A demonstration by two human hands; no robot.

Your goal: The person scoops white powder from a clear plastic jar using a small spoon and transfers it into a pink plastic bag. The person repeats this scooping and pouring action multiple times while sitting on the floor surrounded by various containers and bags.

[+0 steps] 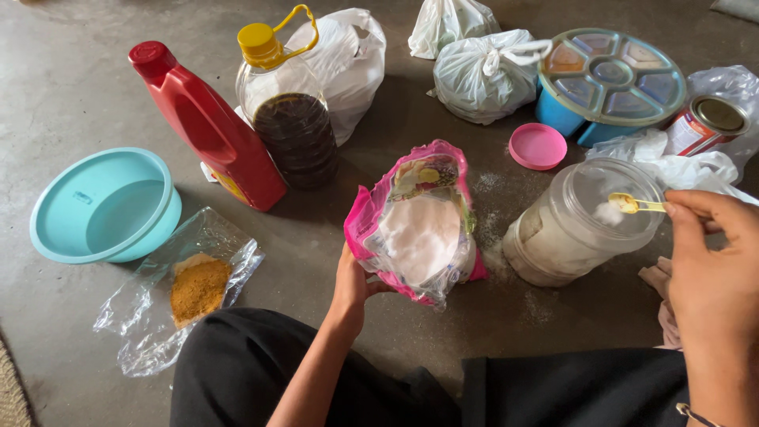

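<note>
Left hand (352, 286) grips pink bag (417, 225) of white powder; right hand (711, 261) pinches yellow spoon (632, 205) over the open clear jar (581, 221) beside it.

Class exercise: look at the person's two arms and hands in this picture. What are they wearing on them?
Both forearms are bare, with no sleeves in view and no gloves. The left hand shows no rings or bands. Near the right hand, a thin bracelet circles the wrist at the frame's bottom edge.

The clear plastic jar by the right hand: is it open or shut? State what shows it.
Open. The clear plastic jar has no lid on; its pink lid lies apart on the floor, and the yellow spoon is over its mouth.
</note>
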